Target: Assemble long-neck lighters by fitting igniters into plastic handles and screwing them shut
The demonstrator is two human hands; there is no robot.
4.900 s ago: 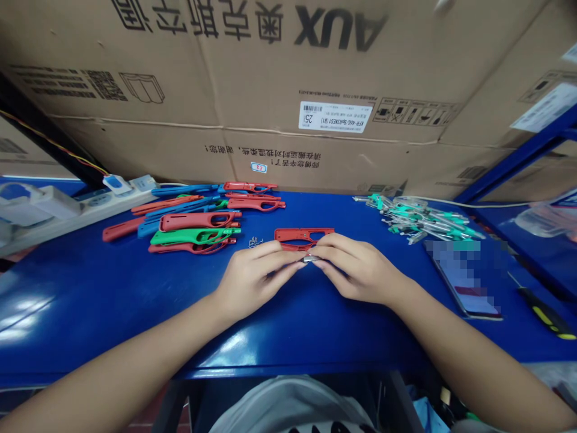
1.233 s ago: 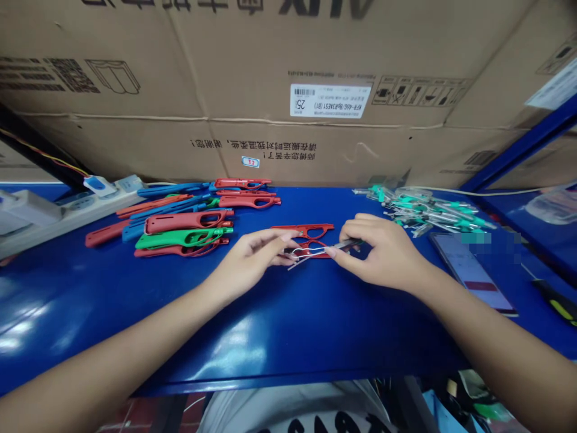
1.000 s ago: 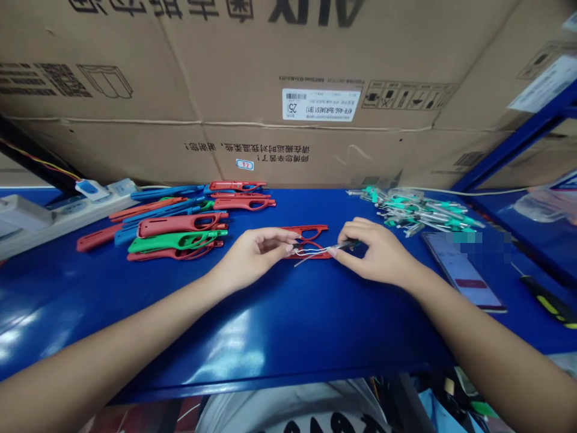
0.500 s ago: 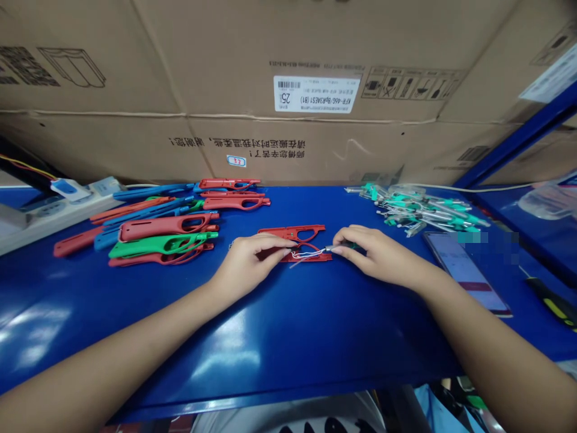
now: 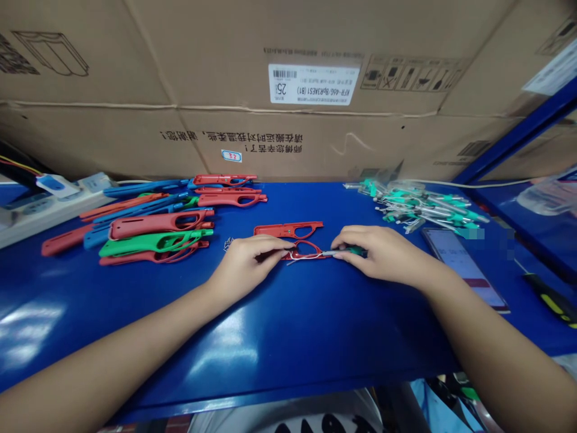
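Note:
On the blue table lie two red plastic shell halves, the upper one (image 5: 288,230) bare of any hand. My left hand (image 5: 252,261) is closed over the left part of the lower red shell (image 5: 308,245), its fingertips pinching near the white wires; what exactly they grip is hidden. My right hand (image 5: 367,252) pinches a thin metal tube with a green part (image 5: 356,250), whose tip lies at the right end of the lower shell. White wires (image 5: 303,257) run between both hands. Small metal bits (image 5: 229,243) show behind my left hand.
Red, blue and green shells (image 5: 155,242) are piled at left beside a power strip (image 5: 58,207). Metal tubes with green parts (image 5: 424,204) lie at back right, near a phone (image 5: 466,270) and a screwdriver (image 5: 550,299). A cardboard box (image 5: 252,78) stands behind.
The metal tube in my right hand now lies against the right end of the lower shell, with more of it and its green part showing. The view has shifted slightly.

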